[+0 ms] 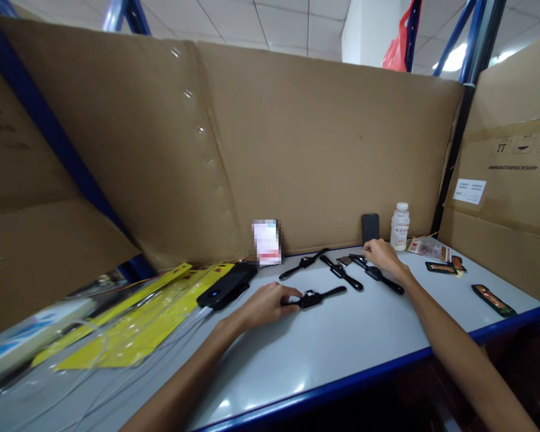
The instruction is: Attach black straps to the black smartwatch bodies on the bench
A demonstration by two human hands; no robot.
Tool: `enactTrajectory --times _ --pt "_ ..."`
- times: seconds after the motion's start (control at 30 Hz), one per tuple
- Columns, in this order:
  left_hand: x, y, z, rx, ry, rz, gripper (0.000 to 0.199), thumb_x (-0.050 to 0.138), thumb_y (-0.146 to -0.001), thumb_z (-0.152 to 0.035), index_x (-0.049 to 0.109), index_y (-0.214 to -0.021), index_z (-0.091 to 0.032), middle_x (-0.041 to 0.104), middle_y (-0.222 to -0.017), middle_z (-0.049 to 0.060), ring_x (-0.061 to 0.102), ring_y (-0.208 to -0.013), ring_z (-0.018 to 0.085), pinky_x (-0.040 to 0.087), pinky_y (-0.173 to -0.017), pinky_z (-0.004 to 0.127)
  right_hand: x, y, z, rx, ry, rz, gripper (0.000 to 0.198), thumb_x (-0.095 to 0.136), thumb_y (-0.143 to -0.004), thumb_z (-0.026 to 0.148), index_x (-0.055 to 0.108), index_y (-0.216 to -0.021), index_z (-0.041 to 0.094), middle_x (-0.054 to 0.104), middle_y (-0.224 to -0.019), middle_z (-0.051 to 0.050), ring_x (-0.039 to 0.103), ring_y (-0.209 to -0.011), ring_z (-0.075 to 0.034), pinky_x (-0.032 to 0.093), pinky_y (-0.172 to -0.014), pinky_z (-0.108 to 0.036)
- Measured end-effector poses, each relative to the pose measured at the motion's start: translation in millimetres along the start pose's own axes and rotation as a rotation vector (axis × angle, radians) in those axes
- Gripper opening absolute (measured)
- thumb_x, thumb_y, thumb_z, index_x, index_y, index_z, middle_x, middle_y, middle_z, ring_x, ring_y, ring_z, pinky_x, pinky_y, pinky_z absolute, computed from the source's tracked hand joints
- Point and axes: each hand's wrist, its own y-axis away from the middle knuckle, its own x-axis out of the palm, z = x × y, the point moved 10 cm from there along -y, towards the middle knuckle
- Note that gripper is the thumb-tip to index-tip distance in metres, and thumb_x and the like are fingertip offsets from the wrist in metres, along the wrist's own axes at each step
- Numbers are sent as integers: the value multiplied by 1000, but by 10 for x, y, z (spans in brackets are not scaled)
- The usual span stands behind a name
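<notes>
My left hand (272, 303) has its fingers closed on the left handle of the nearest black spokeshave (312, 299), which lies on the table. At the back right, my right hand (380, 253) is bent down with its fingers curled together; what they hold, if anything, is hidden. Just beneath it lies another spokeshave (375, 273), angled toward the front right. Between the hands are a third spokeshave (341, 271) and a small flat metal piece (343, 261), probably a blade. One more spokeshave (304, 263) lies farther back on the left.
Yellow cards in clear plastic (121, 336), a black power bank (227, 287) and white cables lie left. A lit screen (267, 243), dark phone (370, 226) and white bottle (400, 227) stand along the cardboard wall (319, 150). Small dark packets (494, 299) lie right.
</notes>
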Motion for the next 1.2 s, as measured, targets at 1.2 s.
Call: enactTrajectory --times 1.2 --pt "-135 -84 596 -224 117 -409 35 51 -91 -24 70 -120 -17 70 -105 11 70 -90 24 54 -83 34 585 672 1151 -477 -255 579 22 75 -78 24 77 -99 19 69 -77 2 61 -59 -11 44 -58 -21"
